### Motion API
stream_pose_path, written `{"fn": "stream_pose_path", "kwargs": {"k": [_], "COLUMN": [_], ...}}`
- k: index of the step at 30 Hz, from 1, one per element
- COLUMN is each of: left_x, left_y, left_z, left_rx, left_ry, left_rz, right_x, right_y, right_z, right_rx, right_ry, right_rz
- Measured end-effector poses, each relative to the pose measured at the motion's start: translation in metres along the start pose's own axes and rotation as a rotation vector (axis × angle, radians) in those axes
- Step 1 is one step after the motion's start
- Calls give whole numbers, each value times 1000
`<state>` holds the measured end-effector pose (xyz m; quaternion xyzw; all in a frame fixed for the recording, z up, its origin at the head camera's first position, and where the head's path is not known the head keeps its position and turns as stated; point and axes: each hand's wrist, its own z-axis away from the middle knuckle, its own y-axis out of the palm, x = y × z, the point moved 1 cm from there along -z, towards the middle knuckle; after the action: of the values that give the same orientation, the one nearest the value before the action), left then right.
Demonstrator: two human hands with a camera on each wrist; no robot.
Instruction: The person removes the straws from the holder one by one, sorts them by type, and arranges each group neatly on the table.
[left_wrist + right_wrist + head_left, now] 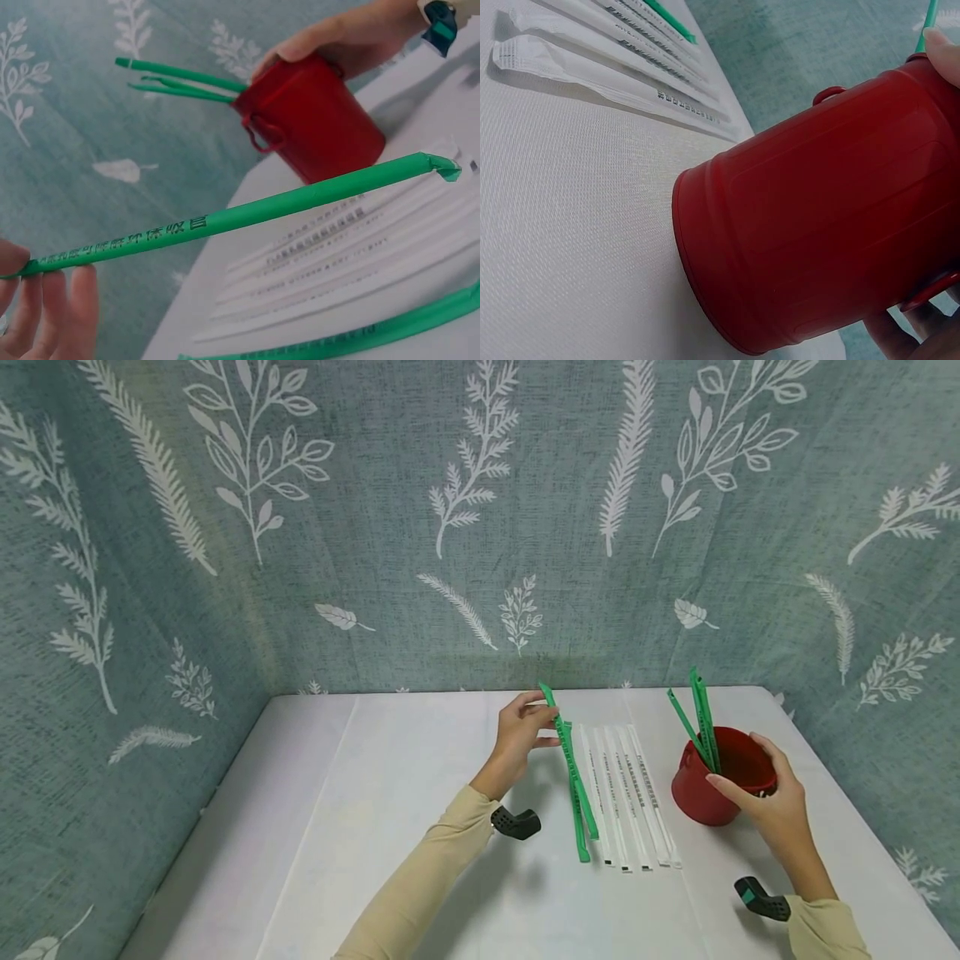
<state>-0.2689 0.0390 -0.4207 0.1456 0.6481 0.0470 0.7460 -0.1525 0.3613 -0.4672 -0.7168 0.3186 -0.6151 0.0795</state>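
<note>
My left hand (519,733) pinches a green wrapped straw (300,201) near its upper end, its printed wrapper slanting down over the table. Below it lies a second green straw (360,337), partly covered by the held one in the head view. At the right, my right hand (782,802) grips a small red bucket (705,797), with thumb and fingers around its rim and side. Several green straws (703,718) stand in the bucket, leaning to its left side; their lower ends are hidden inside.
Several white wrapped straws (628,793) lie side by side between the green straws and the bucket. A white cloth covers the table (390,793). Teal leaf-patterned fabric (375,527) hangs along the back and both sides.
</note>
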Motion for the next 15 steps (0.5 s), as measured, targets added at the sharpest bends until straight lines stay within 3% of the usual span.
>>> {"fn": "stream_pose_path", "kwargs": {"k": [15], "left_x": [16], "left_y": [-7], "left_z": [-11], "left_rx": [-18], "left_ry": [-4], "left_rz": [-27], "right_x": [2], "right_y": [1], "right_z": [0], "right_rx": [-6], "right_ry": [10], "right_rz": [15]}}
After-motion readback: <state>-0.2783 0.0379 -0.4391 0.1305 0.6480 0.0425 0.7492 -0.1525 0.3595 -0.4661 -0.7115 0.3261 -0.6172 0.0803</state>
